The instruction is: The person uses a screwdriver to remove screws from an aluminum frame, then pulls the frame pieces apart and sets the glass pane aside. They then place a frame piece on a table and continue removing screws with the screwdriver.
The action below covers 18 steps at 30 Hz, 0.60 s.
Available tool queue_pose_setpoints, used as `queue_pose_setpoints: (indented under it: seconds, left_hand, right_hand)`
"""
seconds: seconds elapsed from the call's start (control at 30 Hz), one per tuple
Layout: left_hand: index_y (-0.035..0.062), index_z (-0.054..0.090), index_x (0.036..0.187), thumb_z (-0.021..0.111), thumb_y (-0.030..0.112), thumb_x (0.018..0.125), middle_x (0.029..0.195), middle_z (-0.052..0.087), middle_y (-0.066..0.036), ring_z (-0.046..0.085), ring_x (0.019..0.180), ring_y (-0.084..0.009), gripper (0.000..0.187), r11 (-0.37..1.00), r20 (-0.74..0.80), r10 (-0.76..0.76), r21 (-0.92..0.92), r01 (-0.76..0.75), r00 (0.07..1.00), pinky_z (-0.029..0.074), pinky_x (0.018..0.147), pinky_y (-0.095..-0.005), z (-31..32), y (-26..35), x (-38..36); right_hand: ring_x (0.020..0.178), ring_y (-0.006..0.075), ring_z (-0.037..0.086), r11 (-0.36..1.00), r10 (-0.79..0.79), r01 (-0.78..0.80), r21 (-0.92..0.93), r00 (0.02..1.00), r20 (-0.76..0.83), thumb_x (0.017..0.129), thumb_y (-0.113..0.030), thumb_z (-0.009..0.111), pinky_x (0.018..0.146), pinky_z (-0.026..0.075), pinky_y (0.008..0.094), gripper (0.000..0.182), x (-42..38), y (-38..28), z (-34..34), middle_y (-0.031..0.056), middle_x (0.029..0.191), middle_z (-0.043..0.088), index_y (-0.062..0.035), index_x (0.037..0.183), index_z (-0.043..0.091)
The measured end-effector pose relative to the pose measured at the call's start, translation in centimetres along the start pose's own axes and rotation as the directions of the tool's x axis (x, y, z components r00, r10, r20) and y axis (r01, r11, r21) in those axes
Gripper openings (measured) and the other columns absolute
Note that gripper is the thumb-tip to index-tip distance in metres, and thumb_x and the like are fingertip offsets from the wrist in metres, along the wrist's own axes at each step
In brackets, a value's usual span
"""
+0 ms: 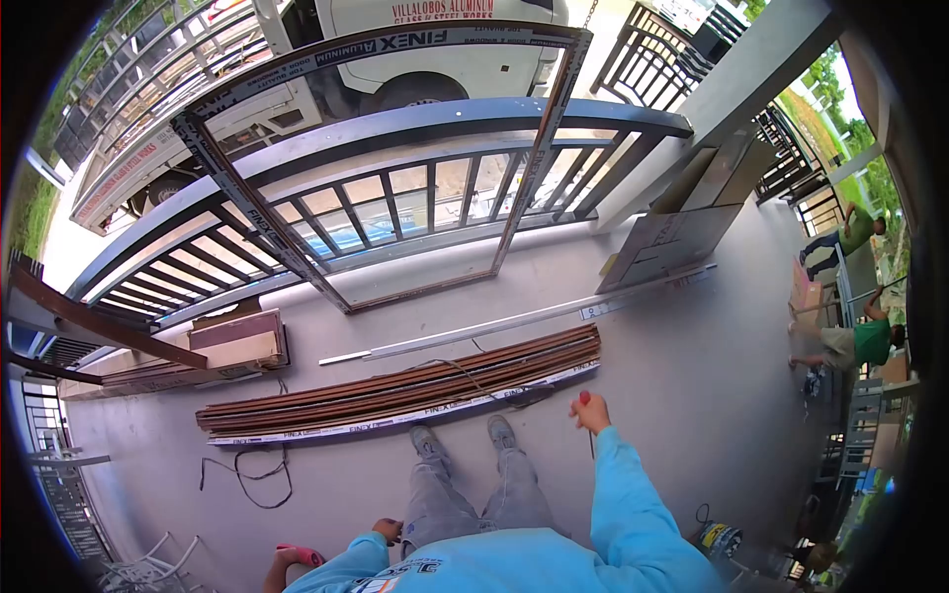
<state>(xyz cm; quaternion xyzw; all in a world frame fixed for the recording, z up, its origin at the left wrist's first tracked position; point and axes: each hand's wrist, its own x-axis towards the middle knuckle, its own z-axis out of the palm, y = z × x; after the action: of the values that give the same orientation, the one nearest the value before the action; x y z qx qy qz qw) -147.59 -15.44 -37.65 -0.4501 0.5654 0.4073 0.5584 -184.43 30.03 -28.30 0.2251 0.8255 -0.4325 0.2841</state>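
My right hand point(591, 414) is closed around a red-handled screwdriver point(584, 397), whose thin shaft points down below the fist. It is held out just past the right end of a bundle of brown strips point(425, 383) lying on the floor. A white FINEX-printed strip point(415, 413) runs along the bundle's near side, and a dark cord point(465, 374) crosses over the top. My left hand point(388, 531) hangs beside my left thigh; its fingers are too small and partly hidden to read. My shoes are close to the bundle's near edge.
A tall FINEX-taped frame point(267, 225) leans against the dark railing point(395, 124). Flattened cardboard point(667, 242) and a long metal bar point(494, 326) lie beyond the bundle. A loose cord point(262, 484) is on the floor. Another person's limb with something red point(300, 554) shows lower left; two people are at right.
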Motion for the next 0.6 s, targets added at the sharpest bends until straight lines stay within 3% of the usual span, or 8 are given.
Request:
queue_pose_setpoints:
  seconds: [0.1,0.2,0.37,0.4,0.43,0.47,0.5,0.6]
  left_hand:
    - [0.0045,0.061,0.110,0.059,0.030,0.089,0.096,0.070,-0.009,0.069,0.075,-0.0240,0.033,0.975,-0.063,0.051,-0.211,-0.063,0.997,0.052,0.055,-0.0367,-1.9,-1.9,-0.9]
    - [0.0050,0.059,0.106,0.053,0.021,0.089,0.086,0.067,-0.012,0.068,0.067,-0.0236,0.023,0.710,-0.426,0.191,-0.562,-0.424,0.884,0.047,0.047,-0.0300,-4.7,-1.5,-1.7]
    - [0.0069,0.054,0.111,0.055,0.031,0.093,0.090,0.065,-0.007,0.062,0.071,-0.0163,0.030,0.462,-0.638,0.005,-0.681,-0.567,0.770,0.044,0.056,-0.0271,0.7,3.9,-13.4]
    - [0.0068,0.054,0.111,0.055,0.030,0.093,0.090,0.065,-0.007,0.062,0.071,-0.0160,0.030,0.494,-0.609,-0.021,-0.696,-0.521,0.793,0.044,0.057,-0.0269,3.8,3.2,-13.8]
    - [0.0066,0.055,0.110,0.055,0.030,0.093,0.090,0.065,-0.006,0.062,0.072,-0.0156,0.029,0.527,-0.580,-0.043,-0.705,-0.475,0.813,0.044,0.058,-0.0267,6.5,2.6,-13.8]
    - [0.0065,0.056,0.110,0.056,0.030,0.092,0.089,0.065,-0.006,0.061,0.072,-0.0152,0.029,0.560,-0.550,-0.061,-0.709,-0.427,0.833,0.044,0.059,-0.0266,9.1,2.3,-13.7]
    - [0.0055,0.057,0.109,0.056,0.029,0.092,0.090,0.065,-0.007,0.062,0.073,-0.0156,0.029,0.594,-0.504,-0.061,-0.712,-0.374,0.862,0.045,0.059,-0.0272,12.3,1.6,-13.6]
    - [0.0027,0.059,0.108,0.056,0.027,0.093,0.092,0.067,-0.009,0.065,0.077,-0.0186,0.028,0.700,-0.326,-0.123,-0.698,-0.152,0.937,0.048,0.062,-0.0313,21.8,0.2,-14.9]
  right_hand:
    - [0.047,0.0136,0.055,0.964,-0.213,0.215,0.158,0.977,-0.030,0.087,-0.013,0.063,0.039,0.046,0.0272,0.014,5.9,-8.1,-1.6,0.0086,0.069,0.063,0.0009,0.084,0.060]
    - [0.053,0.0138,0.060,0.845,-0.447,0.460,0.274,0.888,-0.112,0.083,-0.014,0.064,0.045,0.050,0.0285,0.012,11.9,-18.3,-3.9,0.0062,0.072,0.064,-0.0025,0.084,0.063]
    - [0.070,0.0281,0.066,0.673,-0.729,0.718,-0.180,0.603,-0.325,0.078,-0.047,0.072,0.065,0.051,0.0388,0.049,19.3,-40.6,-10.6,0.0170,0.080,0.065,-0.0054,0.103,0.064]
    - [0.077,0.0281,0.067,0.440,-0.863,0.888,-0.131,0.378,-0.335,0.075,-0.053,0.073,0.068,0.052,0.0383,0.059,19.7,-44.6,-11.8,0.0163,0.088,0.066,-0.0096,0.113,0.062]
    - [0.085,0.0206,0.064,0.614,-0.785,0.699,-0.367,0.492,-0.377,0.075,-0.045,0.078,0.072,0.052,0.0323,0.066,19.0,-49.1,-13.1,0.0125,0.100,0.065,-0.0126,0.129,0.056]
    - [0.081,0.0215,0.064,0.344,-0.934,0.756,-0.557,0.211,-0.290,0.068,-0.056,0.078,0.071,0.052,0.0334,0.081,26.4,-52.2,-15.1,0.0121,0.100,0.065,-0.0137,0.133,0.053]
    - [0.070,0.0206,0.065,0.602,-0.776,0.752,-0.270,0.469,-0.422,0.063,-0.062,0.079,0.064,0.054,0.0330,0.083,20.4,-54.9,-15.1,0.0113,0.086,0.065,-0.0103,0.125,0.057]
    - [0.069,0.0193,0.057,0.388,-0.876,0.910,-0.146,0.315,-0.364,0.076,-0.055,0.071,0.054,0.055,0.0309,0.068,21.6,-59.5,-16.0,0.0114,0.093,0.053,-0.0021,0.115,0.055]
